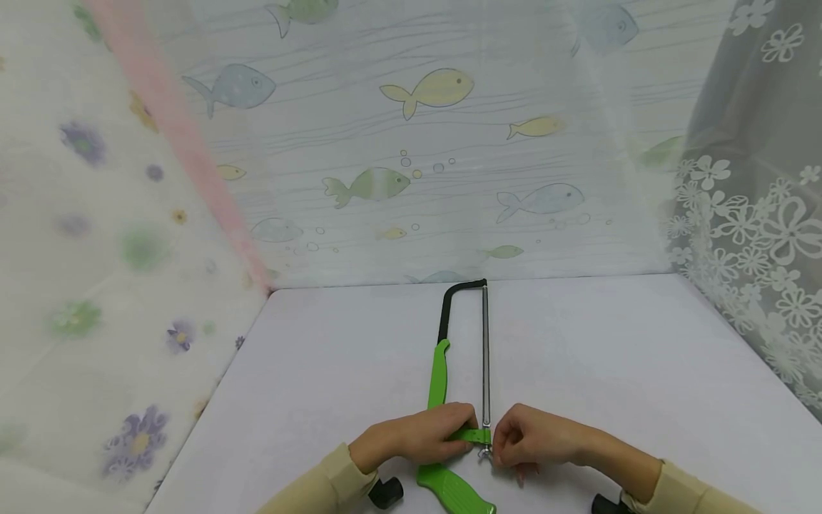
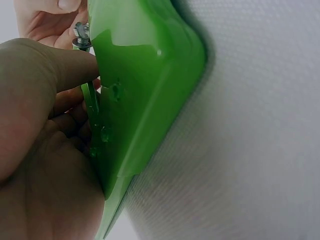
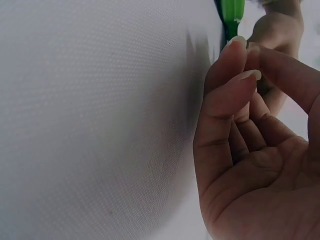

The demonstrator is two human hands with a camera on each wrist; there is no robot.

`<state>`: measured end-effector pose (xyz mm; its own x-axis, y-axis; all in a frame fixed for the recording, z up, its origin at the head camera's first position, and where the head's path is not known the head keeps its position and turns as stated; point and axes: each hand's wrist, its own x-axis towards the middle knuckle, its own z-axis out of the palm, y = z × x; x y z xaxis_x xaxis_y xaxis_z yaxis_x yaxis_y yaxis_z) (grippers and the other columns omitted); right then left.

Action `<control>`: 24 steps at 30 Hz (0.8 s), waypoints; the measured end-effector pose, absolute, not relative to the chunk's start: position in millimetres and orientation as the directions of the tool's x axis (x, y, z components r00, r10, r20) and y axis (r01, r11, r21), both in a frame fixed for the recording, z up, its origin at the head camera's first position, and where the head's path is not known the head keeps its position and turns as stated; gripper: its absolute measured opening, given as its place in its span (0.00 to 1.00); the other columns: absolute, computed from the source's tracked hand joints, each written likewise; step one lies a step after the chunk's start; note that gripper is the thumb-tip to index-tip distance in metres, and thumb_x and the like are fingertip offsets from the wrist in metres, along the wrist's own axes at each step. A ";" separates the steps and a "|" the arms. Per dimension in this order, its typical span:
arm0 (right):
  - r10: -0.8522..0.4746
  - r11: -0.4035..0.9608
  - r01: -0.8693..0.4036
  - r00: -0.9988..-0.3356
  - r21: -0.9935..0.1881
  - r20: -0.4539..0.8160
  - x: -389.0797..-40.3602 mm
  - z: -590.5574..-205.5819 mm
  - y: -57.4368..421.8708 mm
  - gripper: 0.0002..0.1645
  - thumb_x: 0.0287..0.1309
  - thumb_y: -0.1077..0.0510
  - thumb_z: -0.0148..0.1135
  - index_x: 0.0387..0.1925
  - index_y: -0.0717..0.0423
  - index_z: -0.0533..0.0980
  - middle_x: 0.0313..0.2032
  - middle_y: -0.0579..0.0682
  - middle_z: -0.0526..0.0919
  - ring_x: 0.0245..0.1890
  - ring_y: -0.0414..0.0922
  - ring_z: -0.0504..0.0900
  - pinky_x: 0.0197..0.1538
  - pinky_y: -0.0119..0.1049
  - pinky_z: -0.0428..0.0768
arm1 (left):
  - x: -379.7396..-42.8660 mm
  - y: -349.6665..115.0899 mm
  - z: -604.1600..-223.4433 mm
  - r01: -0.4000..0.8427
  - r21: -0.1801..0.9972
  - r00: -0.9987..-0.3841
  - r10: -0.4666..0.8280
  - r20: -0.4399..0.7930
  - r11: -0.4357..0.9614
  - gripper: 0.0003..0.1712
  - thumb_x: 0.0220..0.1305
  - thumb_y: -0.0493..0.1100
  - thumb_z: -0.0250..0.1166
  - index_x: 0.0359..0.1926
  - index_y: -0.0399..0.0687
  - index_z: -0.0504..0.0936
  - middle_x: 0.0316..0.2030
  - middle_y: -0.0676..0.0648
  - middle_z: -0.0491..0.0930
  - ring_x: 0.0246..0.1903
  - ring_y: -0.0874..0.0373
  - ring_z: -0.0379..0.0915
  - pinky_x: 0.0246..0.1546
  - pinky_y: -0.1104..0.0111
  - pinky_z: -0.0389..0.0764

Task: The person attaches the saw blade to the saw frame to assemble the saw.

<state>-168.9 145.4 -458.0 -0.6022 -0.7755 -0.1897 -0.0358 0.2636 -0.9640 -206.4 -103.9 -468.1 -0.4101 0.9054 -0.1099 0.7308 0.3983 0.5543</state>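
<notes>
A hacksaw lies on the white table, with a green handle (image 1: 459, 489), a black bowed frame (image 1: 444, 314) and a long grey blade (image 1: 486, 357). My left hand (image 1: 433, 434) grips the green frame just above the handle; in the left wrist view its thumb (image 2: 75, 67) presses against the green plastic. A metal wing nut (image 1: 484, 453) sits at the blade's near end, below the green blade arm (image 1: 474, 435). At that nut, my right hand (image 1: 542, 437) pinches with curled fingers. The right wrist view shows its thumb and fingertips close together, the nut hidden from there.
The white tabletop (image 1: 334, 357) stretches to both sides of the saw. A fish-print curtain (image 1: 359, 128) hangs along the back edge. Flowered cloth (image 1: 122, 285) stands on the left, a lace-patterned sheet (image 1: 758, 214) on the right. Black wrist devices (image 1: 387, 492) sit by both sleeves.
</notes>
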 end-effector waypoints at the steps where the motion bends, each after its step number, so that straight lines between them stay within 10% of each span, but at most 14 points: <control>1: -0.777 0.266 -0.034 -0.599 -0.963 -0.194 -168.5 -457.6 145.0 0.05 0.62 0.65 0.65 0.33 0.64 0.83 0.21 0.48 0.81 0.18 0.36 0.73 0.21 0.27 0.69 | -206.4 -103.9 -468.2 0.730 0.555 -0.411 0.905 -0.111 0.400 0.04 0.76 0.41 0.59 0.46 0.49 0.71 0.37 0.59 0.69 0.39 0.69 0.64 0.42 0.78 0.69; 24: -0.721 0.326 0.098 -0.618 -0.940 -0.314 -162.8 -455.0 134.3 0.23 0.68 0.52 0.65 0.27 0.69 0.84 0.23 0.58 0.86 0.16 0.38 0.79 0.19 0.26 0.71 | -207.9 -103.9 -469.6 0.724 0.560 -0.411 0.904 -0.119 0.403 0.05 0.76 0.41 0.59 0.47 0.50 0.72 0.38 0.60 0.70 0.39 0.69 0.65 0.43 0.78 0.69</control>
